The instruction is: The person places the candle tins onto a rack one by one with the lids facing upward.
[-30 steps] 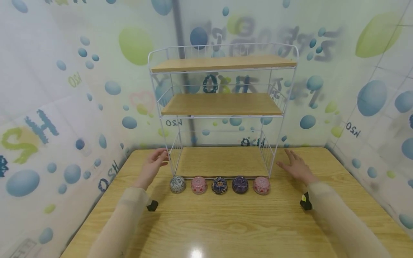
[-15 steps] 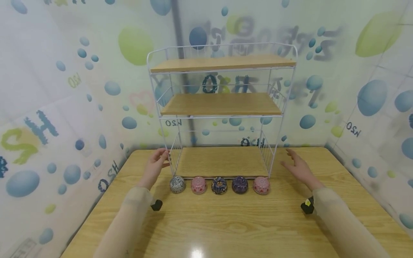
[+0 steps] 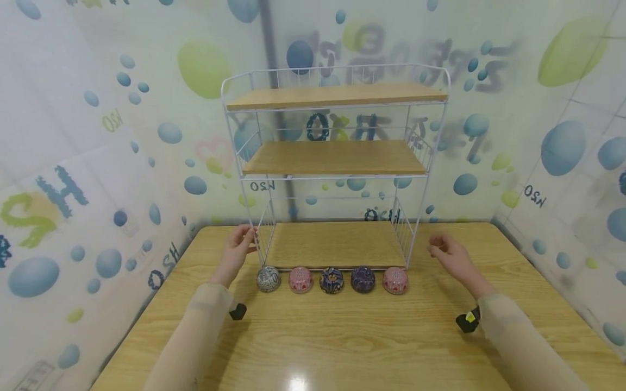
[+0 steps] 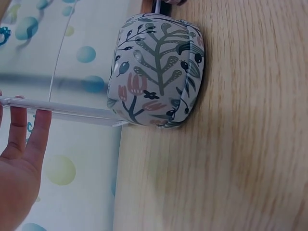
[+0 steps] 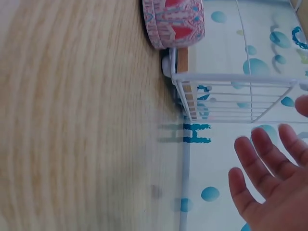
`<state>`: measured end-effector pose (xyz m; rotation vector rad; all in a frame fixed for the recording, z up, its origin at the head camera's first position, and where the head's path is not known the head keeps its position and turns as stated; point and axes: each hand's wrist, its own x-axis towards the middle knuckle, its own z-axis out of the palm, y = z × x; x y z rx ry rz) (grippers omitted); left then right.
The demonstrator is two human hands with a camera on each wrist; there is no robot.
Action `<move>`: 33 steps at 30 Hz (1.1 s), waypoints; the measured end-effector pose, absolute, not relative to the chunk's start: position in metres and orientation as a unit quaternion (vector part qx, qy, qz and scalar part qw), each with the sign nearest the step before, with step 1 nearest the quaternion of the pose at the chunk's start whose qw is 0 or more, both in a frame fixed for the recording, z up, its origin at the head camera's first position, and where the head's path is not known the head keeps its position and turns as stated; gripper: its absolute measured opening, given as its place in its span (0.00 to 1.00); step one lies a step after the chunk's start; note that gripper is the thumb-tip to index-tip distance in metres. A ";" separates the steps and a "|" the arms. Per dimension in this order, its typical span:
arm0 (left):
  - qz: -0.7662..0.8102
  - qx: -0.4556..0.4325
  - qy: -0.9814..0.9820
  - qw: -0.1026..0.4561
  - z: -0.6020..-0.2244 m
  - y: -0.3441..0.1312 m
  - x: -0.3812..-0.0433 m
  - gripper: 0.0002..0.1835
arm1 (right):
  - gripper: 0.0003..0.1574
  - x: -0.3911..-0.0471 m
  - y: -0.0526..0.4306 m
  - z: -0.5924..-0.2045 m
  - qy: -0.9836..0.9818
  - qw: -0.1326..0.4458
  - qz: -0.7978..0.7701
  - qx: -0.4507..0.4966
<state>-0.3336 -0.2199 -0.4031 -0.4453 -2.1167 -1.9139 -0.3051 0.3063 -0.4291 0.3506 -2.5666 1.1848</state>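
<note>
My left hand (image 3: 237, 251) is at the left front post of a white wire shelf rack (image 3: 335, 176) with three wooden shelves. In the left wrist view, its fairly straight fingers (image 4: 38, 132) reach the post (image 4: 62, 109), fingertips right at it. My right hand (image 3: 451, 258) hovers right of the rack, apart from it, fingers loosely bent and holding nothing. Along the rack's front foot stand several small round patterned tins: a white leaf-patterned tin (image 4: 156, 72), a pink tin (image 3: 300, 279), a dark blue tin (image 3: 331, 280), a purple tin (image 3: 363, 279) and another pink tin (image 5: 175, 21).
The rack stands at the back of a wooden table (image 3: 313, 331). Walls with blue and green spots (image 3: 205, 68) close in the back and both sides. A black wrist camera (image 3: 468, 321) hangs below the right sleeve (image 3: 523, 334).
My right hand has drawn slightly back and away from the rack's right side, and its fingers have bent inward. The left hand has closed in slightly at the post. Rack and tins stay put.
</note>
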 end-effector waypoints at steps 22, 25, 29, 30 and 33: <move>-0.640 -0.157 -0.739 0.141 -0.404 -0.217 -0.332 0.08 | 0.20 -0.298 0.283 -0.441 -0.895 0.057 0.389 0.210; -0.642 -0.158 -0.737 0.144 -0.404 -0.216 -0.332 0.08 | 0.22 -0.298 0.279 -0.443 -0.894 0.033 0.392 0.215; -0.648 -0.150 -0.733 0.141 -0.405 -0.216 -0.331 0.09 | 0.24 -0.299 0.275 -0.448 -0.888 0.007 0.396 0.234; -0.649 -0.148 -0.733 0.139 -0.405 -0.216 -0.331 0.10 | 0.24 -0.299 0.275 -0.450 -0.886 0.001 0.398 0.238; -0.651 -0.145 -0.733 0.137 -0.406 -0.216 -0.331 0.12 | 0.27 -0.300 0.273 -0.456 -0.878 -0.013 0.407 0.249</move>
